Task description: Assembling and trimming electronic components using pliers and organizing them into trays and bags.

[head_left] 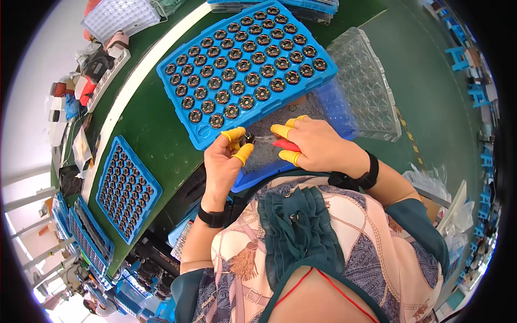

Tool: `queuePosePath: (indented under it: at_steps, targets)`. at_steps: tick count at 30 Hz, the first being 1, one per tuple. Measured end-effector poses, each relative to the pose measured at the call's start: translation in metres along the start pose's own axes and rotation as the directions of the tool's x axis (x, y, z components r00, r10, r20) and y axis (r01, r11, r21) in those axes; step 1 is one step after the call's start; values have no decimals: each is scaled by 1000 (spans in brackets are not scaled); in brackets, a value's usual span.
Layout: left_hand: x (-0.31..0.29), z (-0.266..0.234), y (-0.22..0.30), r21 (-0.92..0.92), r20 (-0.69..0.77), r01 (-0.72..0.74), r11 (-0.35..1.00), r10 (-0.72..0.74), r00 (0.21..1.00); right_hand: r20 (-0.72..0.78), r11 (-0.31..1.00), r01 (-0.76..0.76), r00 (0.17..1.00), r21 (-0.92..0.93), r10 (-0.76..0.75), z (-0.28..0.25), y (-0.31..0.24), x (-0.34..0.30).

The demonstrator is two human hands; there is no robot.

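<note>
the left hand [229, 156] pinches a small dark round part [248, 139] between yellow-capped fingertips [233, 133], just below the big blue tray [186, 116] on the green counter [156, 145]. the right hand [312, 142] is clamped on red-handled pliers [280, 143], whose tip meets the part. the pliers lie roughly level, long axis left to right, tip toward the left hand. a hard squeeze could likely flick the part loose or nick a fingertip.
</note>
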State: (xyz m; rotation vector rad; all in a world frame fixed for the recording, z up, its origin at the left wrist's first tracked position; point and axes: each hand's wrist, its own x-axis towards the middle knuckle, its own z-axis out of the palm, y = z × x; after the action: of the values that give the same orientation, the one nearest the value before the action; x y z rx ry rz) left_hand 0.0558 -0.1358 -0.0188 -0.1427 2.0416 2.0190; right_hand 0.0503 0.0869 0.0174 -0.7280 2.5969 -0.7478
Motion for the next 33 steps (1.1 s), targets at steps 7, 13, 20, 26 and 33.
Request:
queuePosePath:
  at_steps: [7,13,20,26,33]
  targets:
    - [4,1,-9,151,-9,-104,983,106,994,-9,1000,-25,1000,-11,25,1,-1,5]
    - [1,10,5,522,-3,-229,822,270,963,-65,999,-7,998,-33,5,3,1,7]
    - [7,10,-5,492,-46,-236,838,296,954,-70,999,2,998,-45,-5,5,4,8]
    - [9,12,-5,502,-27,-246,829,300,954,-8,999,-29,1000,-43,28,3,5,11]
    - [13,19,2,644,33,-342,684,421,906,9,992,-64,998,-107,65,4,6,13]
